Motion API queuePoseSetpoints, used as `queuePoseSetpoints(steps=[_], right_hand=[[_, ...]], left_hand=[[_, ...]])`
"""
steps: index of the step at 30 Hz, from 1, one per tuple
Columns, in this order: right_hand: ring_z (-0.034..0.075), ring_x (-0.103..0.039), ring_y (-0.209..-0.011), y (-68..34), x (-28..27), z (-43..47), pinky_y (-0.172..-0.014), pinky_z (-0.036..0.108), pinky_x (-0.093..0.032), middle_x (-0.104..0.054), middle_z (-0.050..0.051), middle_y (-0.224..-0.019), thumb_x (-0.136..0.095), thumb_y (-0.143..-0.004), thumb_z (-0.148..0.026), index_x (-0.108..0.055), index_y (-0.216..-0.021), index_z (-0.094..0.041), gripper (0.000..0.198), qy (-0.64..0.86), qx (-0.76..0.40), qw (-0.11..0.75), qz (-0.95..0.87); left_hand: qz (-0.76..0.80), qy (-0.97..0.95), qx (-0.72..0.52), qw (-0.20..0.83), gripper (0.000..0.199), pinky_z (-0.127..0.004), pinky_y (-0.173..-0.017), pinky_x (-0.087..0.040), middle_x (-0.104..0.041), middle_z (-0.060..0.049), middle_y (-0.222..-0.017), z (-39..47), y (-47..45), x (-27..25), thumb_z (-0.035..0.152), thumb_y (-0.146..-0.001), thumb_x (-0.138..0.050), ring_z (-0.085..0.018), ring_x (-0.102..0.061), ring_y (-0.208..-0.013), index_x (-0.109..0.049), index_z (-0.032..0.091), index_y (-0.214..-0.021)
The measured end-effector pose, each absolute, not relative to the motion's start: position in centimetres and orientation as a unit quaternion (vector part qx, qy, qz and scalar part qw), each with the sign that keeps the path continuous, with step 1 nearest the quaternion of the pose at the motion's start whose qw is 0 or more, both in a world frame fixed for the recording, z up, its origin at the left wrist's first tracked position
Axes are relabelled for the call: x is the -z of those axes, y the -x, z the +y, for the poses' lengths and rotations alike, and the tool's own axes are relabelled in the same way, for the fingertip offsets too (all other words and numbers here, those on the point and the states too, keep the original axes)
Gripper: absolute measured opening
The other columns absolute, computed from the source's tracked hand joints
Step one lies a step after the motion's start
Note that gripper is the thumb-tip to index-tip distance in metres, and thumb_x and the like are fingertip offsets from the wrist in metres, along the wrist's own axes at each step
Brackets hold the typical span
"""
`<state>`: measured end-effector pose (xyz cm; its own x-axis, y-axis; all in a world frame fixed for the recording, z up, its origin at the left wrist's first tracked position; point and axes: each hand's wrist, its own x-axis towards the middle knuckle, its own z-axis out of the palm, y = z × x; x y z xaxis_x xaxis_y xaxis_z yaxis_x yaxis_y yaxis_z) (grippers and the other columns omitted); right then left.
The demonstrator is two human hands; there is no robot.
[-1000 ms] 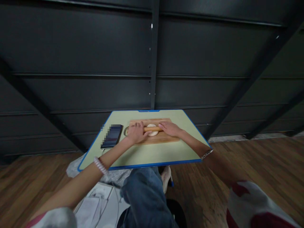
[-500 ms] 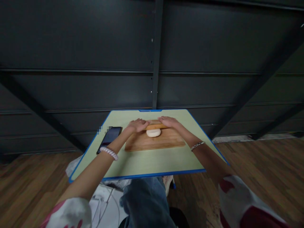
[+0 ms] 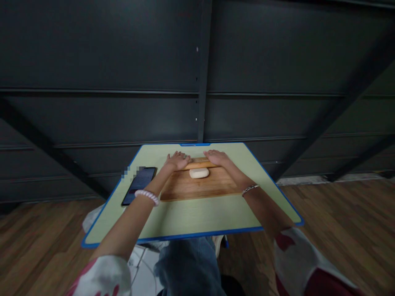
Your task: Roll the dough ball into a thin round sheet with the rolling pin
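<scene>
A wooden rolling pin (image 3: pixel 202 165) lies crosswise near the far side of a wooden cutting board (image 3: pixel 200 190). My left hand (image 3: pixel 178 160) rests over its left end, palm down, with the fingers reaching forward over it. Over the right end lies my right hand (image 3: pixel 217 157), held the same way. Between my hands, on the near side of the pin, a small pale piece of dough (image 3: pixel 199 173) sits on the board. The pin lies right along the dough's far edge; whether it presses on it I cannot tell.
The board stands on a pale green folding table (image 3: pixel 197 216) with a blue rim. A dark phone (image 3: pixel 140 185) lies left of the board, beside my left forearm. Behind the table rises a dark metal wall (image 3: pixel 123 119). My knees in jeans (image 3: pixel 188 263) are under the near edge.
The dough looks a little flatter and more oblong along its far edge. Both hands stay on the rolling pin, having shifted only slightly. The whole view has tilted a little.
</scene>
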<state>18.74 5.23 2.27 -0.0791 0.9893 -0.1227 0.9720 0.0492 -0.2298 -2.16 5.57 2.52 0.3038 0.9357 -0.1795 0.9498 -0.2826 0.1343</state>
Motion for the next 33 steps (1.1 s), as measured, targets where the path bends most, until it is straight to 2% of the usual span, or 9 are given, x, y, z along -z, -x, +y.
queuePoseSetpoints(steps=[7, 13, 18, 23, 27, 30, 33], right_hand=[[0.021, -0.031, -0.133, -19.0, -2.5, 2.9, -0.107, 0.041, -0.023, -0.037, 0.004, -0.145, -0.014, -0.095, -0.05, -0.042, -0.134, -0.023, 0.055, 0.64, -0.115, 0.042, -0.759], [0.02, -0.027, -0.134, -19.2, -1.3, 1.0, -0.108, 0.042, -0.02, -0.039, 0.002, -0.143, -0.011, -0.096, -0.045, -0.044, -0.132, -0.023, 0.053, 0.621, -0.058, 0.063, -0.779], [0.021, -0.041, -0.126, -18.8, -0.7, -1.0, -0.102, 0.039, -0.028, -0.052, 0.009, -0.132, -0.013, -0.097, -0.034, -0.049, -0.126, -0.017, 0.049, 0.622, 0.039, 0.091, -0.777], [0.022, -0.044, -0.123, -18.3, -0.8, -2.9, -0.102, 0.037, -0.026, -0.055, 0.014, -0.127, -0.017, -0.097, -0.027, -0.053, -0.122, -0.011, 0.047, 0.617, 0.098, 0.111, -0.773], [0.022, -0.049, -0.118, -18.1, -1.1, -4.4, -0.1, 0.035, -0.03, -0.057, 0.013, -0.125, -0.017, -0.097, -0.029, -0.052, -0.123, -0.009, 0.048, 0.619, 0.093, 0.134, -0.768], [0.021, -0.056, -0.109, -18.1, -1.5, -5.4, -0.094, 0.034, -0.036, -0.06, 0.01, -0.121, -0.017, -0.097, -0.032, -0.055, -0.119, -0.013, 0.048, 0.629, 0.078, 0.142, -0.76], [0.021, -0.057, -0.107, -18.2, -1.6, -6.2, -0.092, 0.033, -0.039, -0.061, 0.008, -0.121, -0.018, -0.097, -0.036, -0.054, -0.121, -0.016, 0.048, 0.634, 0.064, 0.149, -0.756]], left_hand=[[0.56, -0.823, 0.049, 0.081, 0.064, -0.067, -0.103, -0.009, -0.018, -0.005, -0.152, 4.2, 2.4, -2.7, 0.053, -0.089, -0.009, -0.032, -0.008, -0.139, -0.031, 0.022, -0.141], [0.55, -0.835, 0.007, 0.018, 0.064, -0.066, -0.104, -0.009, -0.023, -0.006, -0.15, 2.7, 2.6, -2.2, 0.05, -0.09, -0.007, -0.034, -0.009, -0.138, -0.036, 0.02, -0.139], [0.536, -0.843, -0.034, -0.03, 0.063, -0.063, -0.106, -0.008, -0.033, -0.008, -0.146, 0.6, 2.8, -2.0, 0.047, -0.092, -0.007, -0.033, -0.013, -0.138, -0.042, 0.018, -0.135], [0.54, -0.834, -0.081, -0.075, 0.063, -0.059, -0.107, -0.01, -0.036, -0.012, -0.144, -1.4, 2.9, -1.7, 0.048, -0.093, -0.009, -0.032, -0.015, -0.138, -0.042, 0.013, -0.134], [0.534, -0.834, -0.1, -0.092, 0.062, -0.055, -0.108, -0.014, -0.038, -0.014, -0.142, -2.3, 2.9, -1.3, 0.046, -0.093, -0.012, -0.03, -0.02, -0.137, -0.042, 0.01, -0.134], [0.529, -0.836, -0.104, -0.098, 0.06, -0.049, -0.108, -0.02, -0.048, -0.016, -0.135, -3.0, 2.9, -1.2, 0.045, -0.094, -0.014, -0.028, -0.031, -0.132, -0.049, 0.008, -0.127], [0.523, -0.837, -0.114, -0.111, 0.059, -0.045, -0.106, -0.024, -0.052, -0.017, -0.129, -3.7, 2.9, -1.1, 0.044, -0.094, -0.016, -0.027, -0.038, -0.128, -0.052, 0.007, -0.122]])
